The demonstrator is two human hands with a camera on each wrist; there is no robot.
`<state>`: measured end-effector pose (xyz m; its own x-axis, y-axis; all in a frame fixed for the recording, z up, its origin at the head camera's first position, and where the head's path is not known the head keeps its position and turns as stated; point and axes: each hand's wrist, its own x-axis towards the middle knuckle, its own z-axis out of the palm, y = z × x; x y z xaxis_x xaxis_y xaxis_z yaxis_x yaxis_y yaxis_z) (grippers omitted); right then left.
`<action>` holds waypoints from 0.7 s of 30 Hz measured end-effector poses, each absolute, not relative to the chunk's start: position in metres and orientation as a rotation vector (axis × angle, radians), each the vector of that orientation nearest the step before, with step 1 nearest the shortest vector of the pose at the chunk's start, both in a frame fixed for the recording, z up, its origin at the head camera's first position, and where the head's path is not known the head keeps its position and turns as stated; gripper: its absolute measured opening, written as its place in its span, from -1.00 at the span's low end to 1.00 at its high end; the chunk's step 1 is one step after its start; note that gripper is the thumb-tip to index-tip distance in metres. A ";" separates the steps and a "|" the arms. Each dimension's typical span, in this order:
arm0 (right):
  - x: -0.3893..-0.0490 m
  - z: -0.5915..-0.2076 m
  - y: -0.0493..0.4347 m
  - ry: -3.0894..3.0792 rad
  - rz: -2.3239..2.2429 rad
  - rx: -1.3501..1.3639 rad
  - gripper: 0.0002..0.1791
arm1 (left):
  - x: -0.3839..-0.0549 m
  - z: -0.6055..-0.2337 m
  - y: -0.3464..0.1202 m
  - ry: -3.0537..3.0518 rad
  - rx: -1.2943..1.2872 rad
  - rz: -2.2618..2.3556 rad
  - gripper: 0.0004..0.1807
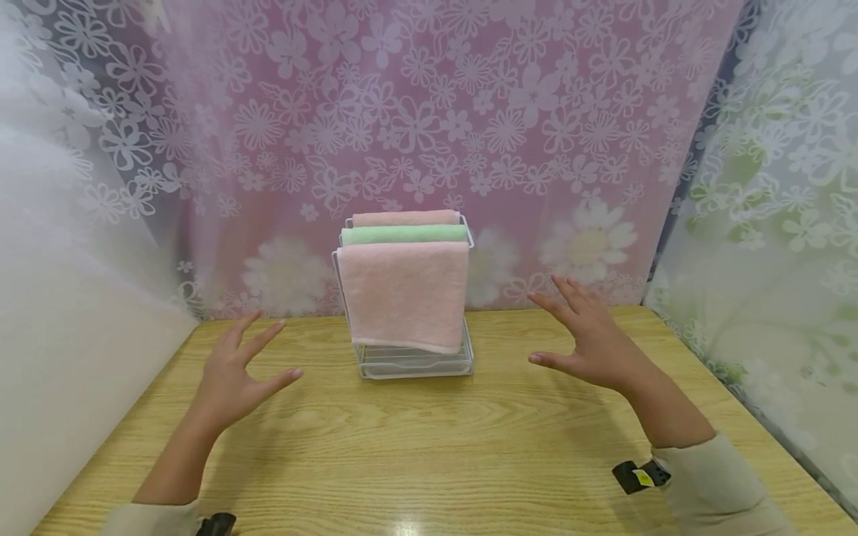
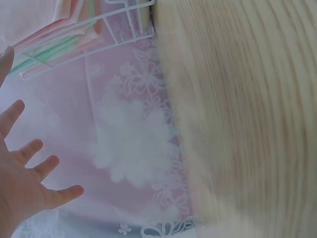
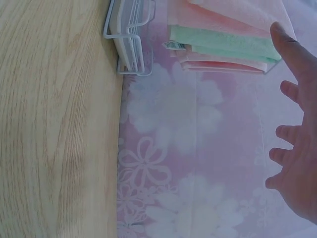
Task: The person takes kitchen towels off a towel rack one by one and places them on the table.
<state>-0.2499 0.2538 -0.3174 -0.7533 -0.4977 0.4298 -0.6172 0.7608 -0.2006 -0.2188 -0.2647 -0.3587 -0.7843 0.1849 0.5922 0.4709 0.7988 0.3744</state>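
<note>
A white wire rack (image 1: 417,370) stands toward the back of the table, with three folded towels draped over its bars. The front towel (image 1: 405,298) is pink, the middle towel (image 1: 404,235) is light green and the rear towel (image 1: 405,218) is pink. My left hand (image 1: 234,380) is held to the left of the rack, fingers spread, touching nothing. On the other side my right hand (image 1: 593,339) is likewise spread and apart from the rack. A small white tag (image 3: 174,45) shows on the green towel's edge in the right wrist view.
Beneath the rack's bars sits a shallow white tray (image 1: 415,365). The wood-grain table (image 1: 429,447) meets a pink flowered curtain (image 1: 429,112) close behind the rack. Pale sheets hang along the left side (image 1: 80,298) and the right side (image 1: 784,260).
</note>
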 end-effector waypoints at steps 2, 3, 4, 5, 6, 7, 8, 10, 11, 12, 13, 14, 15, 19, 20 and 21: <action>-0.250 -0.316 0.253 -2.596 0.491 0.869 -0.02 | -0.219 -0.358 -0.263 -2.449 -0.479 -0.734 -0.17; -0.249 -0.316 0.252 -2.591 0.497 0.876 -0.02 | -0.219 -0.358 -0.261 -2.450 -0.477 -0.756 -0.17; -0.249 -0.315 0.252 -2.585 0.503 0.881 -0.02 | -0.219 -0.358 -0.260 -2.450 -0.476 -0.776 -0.17; -0.249 -0.315 0.251 -2.582 0.506 0.885 -0.01 | -0.220 -0.357 -0.259 -2.451 -0.476 -0.791 -0.17; -0.249 -0.314 0.251 -2.581 0.514 0.885 0.00 | -0.220 -0.357 -0.258 -2.451 -0.474 -0.808 -0.18; -0.249 -0.314 0.250 -2.579 0.516 0.886 0.01 | -0.220 -0.356 -0.256 -2.448 -0.475 -0.825 -0.18; -0.249 -0.313 0.250 -2.577 0.520 0.886 0.01 | -0.221 -0.356 -0.255 -2.446 -0.475 -0.841 -0.19; -0.249 -0.312 0.248 -2.576 0.525 0.885 0.02 | -0.221 -0.355 -0.253 -2.439 -0.474 -0.863 -0.20; -0.249 -0.311 0.248 -2.577 0.527 0.883 0.02 | -0.222 -0.355 -0.253 -2.436 -0.473 -0.869 -0.21; -0.249 -0.310 0.247 -2.577 0.527 0.881 0.02 | -0.222 -0.355 -0.252 -2.432 -0.473 -0.876 -0.22; -0.249 -0.309 0.246 -2.576 0.528 0.882 0.02 | -0.222 -0.354 -0.251 -2.429 -0.473 -0.881 -0.23; -0.248 -0.308 0.245 -2.573 0.530 0.883 0.02 | -0.222 -0.354 -0.250 -2.428 -0.473 -0.887 -0.24; -0.248 -0.307 0.245 -2.572 0.531 0.883 0.02 | -0.222 -0.354 -0.250 -2.425 -0.474 -0.894 -0.25; -0.247 -0.303 0.242 -2.554 0.542 0.893 0.02 | -0.222 -0.351 -0.246 -2.428 -0.475 -0.939 -0.26; -0.247 -0.303 0.241 -2.548 0.542 0.896 0.03 | -0.222 -0.351 -0.245 -2.427 -0.476 -0.952 -0.27; -0.247 -0.302 0.240 -2.544 0.546 0.897 0.03 | -0.222 -0.350 -0.245 -2.424 -0.478 -0.964 -0.27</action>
<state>-0.2472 0.2398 -0.3017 -0.7208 -0.5047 0.4751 -0.6551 0.7198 -0.2294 -0.2224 -0.2445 -0.3501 -0.8213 0.1392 0.5533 0.4813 0.6898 0.5409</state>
